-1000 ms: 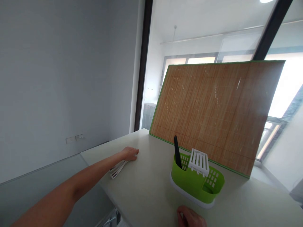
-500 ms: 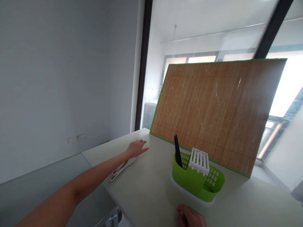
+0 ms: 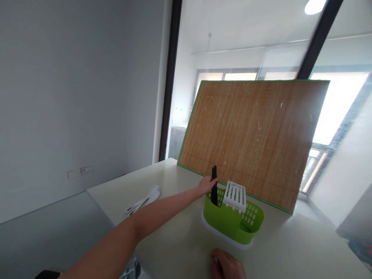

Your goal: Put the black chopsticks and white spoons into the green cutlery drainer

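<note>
My left hand point(image 3: 208, 183) reaches across to the far left end of a green utensil holder point(image 3: 226, 223) and closes round several black chopsticks point(image 3: 214, 190). Their lower ends stand inside the holder's left compartment, almost upright. Over the middle of the holder sits a white slotted rack point(image 3: 235, 195), and a white tray forms its base. My right hand point(image 3: 228, 264) rests on the table in front of the holder, fingers curled, with nothing visible in them. To the left, beyond my forearm, lie white spoons point(image 3: 151, 195), their handles partly hidden by the arm.
A large bamboo-patterned board point(image 3: 247, 139) with green edging leans against the glass partition behind the holder. The white table point(image 3: 180, 232) ends on the left beside a glass surface point(image 3: 58, 228). Wall sockets point(image 3: 80, 171) are at the left.
My left hand has moved right from above the spoons to the chopsticks and taken hold of them. The chopsticks stand more upright. The view has shifted slightly; my right hand stays curled.
</note>
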`<state>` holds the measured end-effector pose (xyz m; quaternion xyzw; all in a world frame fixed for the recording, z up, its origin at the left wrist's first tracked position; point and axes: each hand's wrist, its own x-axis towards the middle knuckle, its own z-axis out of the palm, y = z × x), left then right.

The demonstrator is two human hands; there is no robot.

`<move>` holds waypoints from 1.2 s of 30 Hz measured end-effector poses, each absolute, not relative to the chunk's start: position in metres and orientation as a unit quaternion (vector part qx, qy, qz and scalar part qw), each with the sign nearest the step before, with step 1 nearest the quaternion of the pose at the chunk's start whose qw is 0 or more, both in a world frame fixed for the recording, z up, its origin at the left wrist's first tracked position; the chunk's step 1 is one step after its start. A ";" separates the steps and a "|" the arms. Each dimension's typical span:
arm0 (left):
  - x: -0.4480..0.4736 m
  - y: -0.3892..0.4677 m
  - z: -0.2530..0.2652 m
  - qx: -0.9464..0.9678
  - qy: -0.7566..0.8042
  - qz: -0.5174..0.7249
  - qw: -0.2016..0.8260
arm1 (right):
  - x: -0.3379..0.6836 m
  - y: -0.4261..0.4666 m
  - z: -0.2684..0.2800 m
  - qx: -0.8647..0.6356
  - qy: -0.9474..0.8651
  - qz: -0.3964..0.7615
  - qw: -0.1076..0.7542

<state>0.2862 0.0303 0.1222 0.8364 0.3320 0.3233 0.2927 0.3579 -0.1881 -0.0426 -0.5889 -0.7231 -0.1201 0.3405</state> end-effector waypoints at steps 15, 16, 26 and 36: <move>0.292 0.011 0.124 0.870 0.347 0.240 0.254 | 0.352 -0.190 -0.031 -0.566 -0.739 -0.131 0.340; 0.292 0.010 0.123 0.868 0.350 0.245 0.253 | 0.351 -0.189 -0.031 -0.566 -0.738 -0.135 0.343; 0.290 0.007 0.154 0.797 0.300 0.427 0.304 | 0.350 -0.188 -0.026 -0.572 -0.740 -0.158 0.317; 0.216 0.056 0.233 0.792 0.415 0.448 0.025 | 0.347 -0.188 -0.028 -0.568 -0.735 -0.146 0.339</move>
